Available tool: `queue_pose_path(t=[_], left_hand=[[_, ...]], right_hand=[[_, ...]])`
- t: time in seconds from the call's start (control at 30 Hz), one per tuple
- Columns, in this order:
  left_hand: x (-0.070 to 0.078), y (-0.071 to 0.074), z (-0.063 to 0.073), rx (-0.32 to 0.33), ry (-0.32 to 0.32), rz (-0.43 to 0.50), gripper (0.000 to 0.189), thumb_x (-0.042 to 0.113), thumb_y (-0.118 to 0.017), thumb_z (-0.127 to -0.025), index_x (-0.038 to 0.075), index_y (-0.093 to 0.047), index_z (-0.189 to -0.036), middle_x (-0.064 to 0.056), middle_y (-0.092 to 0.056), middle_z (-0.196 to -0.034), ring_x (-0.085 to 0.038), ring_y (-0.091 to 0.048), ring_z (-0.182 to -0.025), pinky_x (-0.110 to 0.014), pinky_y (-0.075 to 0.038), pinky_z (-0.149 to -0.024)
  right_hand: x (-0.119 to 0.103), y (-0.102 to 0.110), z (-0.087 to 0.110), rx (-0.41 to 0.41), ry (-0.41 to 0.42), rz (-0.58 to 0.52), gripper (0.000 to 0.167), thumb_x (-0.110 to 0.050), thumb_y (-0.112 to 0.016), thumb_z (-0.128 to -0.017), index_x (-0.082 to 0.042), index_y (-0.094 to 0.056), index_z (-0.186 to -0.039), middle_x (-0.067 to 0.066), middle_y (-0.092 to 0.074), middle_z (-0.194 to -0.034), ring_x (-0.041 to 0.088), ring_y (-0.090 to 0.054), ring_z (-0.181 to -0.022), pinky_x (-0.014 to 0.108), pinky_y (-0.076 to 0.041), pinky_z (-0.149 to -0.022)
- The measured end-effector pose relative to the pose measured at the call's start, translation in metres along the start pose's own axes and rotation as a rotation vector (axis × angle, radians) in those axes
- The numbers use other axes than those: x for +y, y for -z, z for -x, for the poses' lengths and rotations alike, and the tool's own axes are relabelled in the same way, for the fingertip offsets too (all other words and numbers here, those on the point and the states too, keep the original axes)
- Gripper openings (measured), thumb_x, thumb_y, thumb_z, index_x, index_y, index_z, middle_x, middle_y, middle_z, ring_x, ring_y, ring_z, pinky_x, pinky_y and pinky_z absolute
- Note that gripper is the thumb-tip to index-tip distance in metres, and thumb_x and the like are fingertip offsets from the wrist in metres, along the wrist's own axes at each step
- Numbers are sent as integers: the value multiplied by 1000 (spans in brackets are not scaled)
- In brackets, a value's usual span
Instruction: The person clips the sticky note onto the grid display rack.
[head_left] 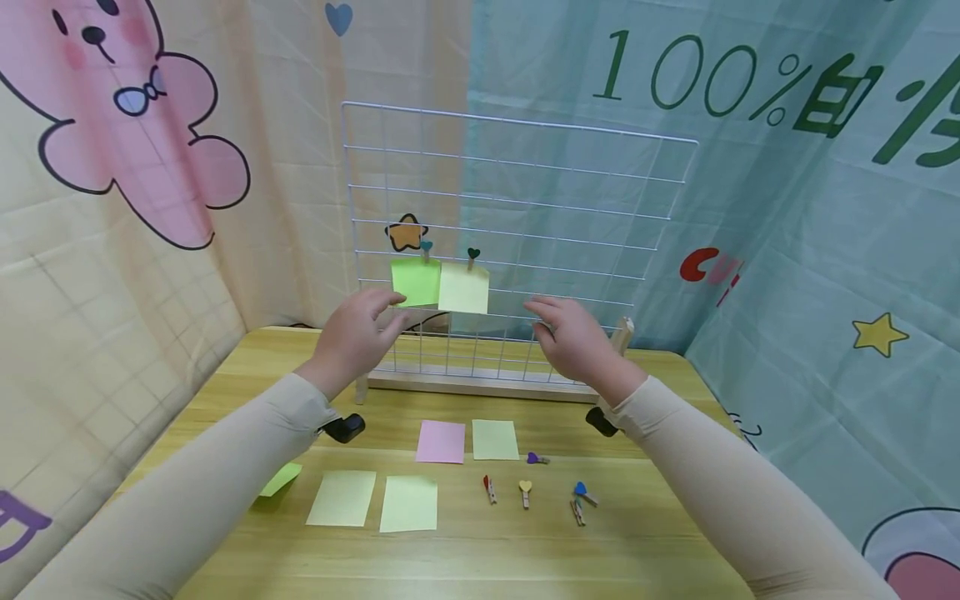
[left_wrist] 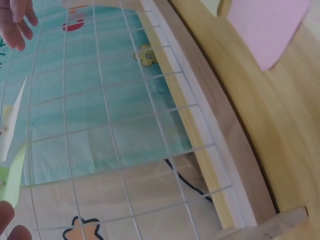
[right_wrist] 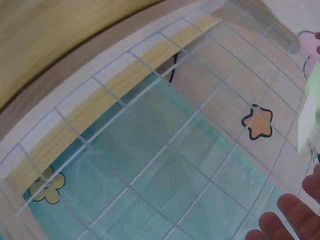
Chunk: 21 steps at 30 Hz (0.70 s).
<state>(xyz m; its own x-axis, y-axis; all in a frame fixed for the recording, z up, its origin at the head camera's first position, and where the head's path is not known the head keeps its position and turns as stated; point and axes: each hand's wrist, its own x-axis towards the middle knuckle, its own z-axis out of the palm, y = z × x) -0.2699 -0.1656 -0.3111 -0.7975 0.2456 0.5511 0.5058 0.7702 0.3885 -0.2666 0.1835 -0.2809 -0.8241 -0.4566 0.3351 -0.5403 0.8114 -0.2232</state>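
On a white wire grid [head_left: 570, 221] hang a bright green sticky note [head_left: 417, 282] and a pale yellow-green sticky note [head_left: 463, 288], side by side. A teal heart clothespin [head_left: 427, 248] clips the first, a dark green heart clothespin [head_left: 473, 257] the second. My left hand [head_left: 358, 335] is raised at the lower edge of the bright green note, its fingers loosely bent around nothing. To the right of the pale note, my right hand [head_left: 573, 335] hovers before the grid with relaxed fingers and an empty grasp. In the right wrist view its fingers [right_wrist: 297, 215] are spread.
On the wooden table [head_left: 480, 558] lie a pink sticky note [head_left: 441, 442], several pale notes [head_left: 408, 503] and a bright green one [head_left: 282, 479] partly behind my left sleeve. Several heart clothespins [head_left: 526, 493] lie to the right. The grid's wooden base [head_left: 480, 387] stands at the back, before a printed curtain.
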Motion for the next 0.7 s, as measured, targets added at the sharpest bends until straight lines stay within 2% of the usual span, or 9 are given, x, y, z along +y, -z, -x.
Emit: queue_pose_path(t=[0.13, 0.37, 0.7], left_hand=[[-4, 3, 7, -38, -27, -38, 40, 30, -63, -105, 7, -66, -138, -15, -64, -144, -39, -56, -137, -58, -45, -116], [-9, 9, 19, -145, -47, -96, 52, 34, -65, -105, 7, -57, -148, -16, -56, -153, -43, -50, -143, -63, -41, -117], [-13, 7, 35, -278, -1, -193, 75, 45, -66, -103, 11, -38, -163, -21, -38, -167, -52, -26, -156, -73, -25, -122]], right_hand=[[4, -4, 12, -15, 4, 37, 45, -14, -55, -109, -4, -54, -152, 19, -49, -161, 44, -45, -148, 59, -39, -121], [12, -11, 32, -55, -30, 94, 50, -23, -59, -108, -5, -52, -155, 20, -42, -165, 46, -38, -153, 61, -32, -125], [25, -24, 53, -112, -61, 149, 59, -34, -61, -108, -8, -47, -158, 22, -34, -169, 48, -27, -158, 66, -26, -126]])
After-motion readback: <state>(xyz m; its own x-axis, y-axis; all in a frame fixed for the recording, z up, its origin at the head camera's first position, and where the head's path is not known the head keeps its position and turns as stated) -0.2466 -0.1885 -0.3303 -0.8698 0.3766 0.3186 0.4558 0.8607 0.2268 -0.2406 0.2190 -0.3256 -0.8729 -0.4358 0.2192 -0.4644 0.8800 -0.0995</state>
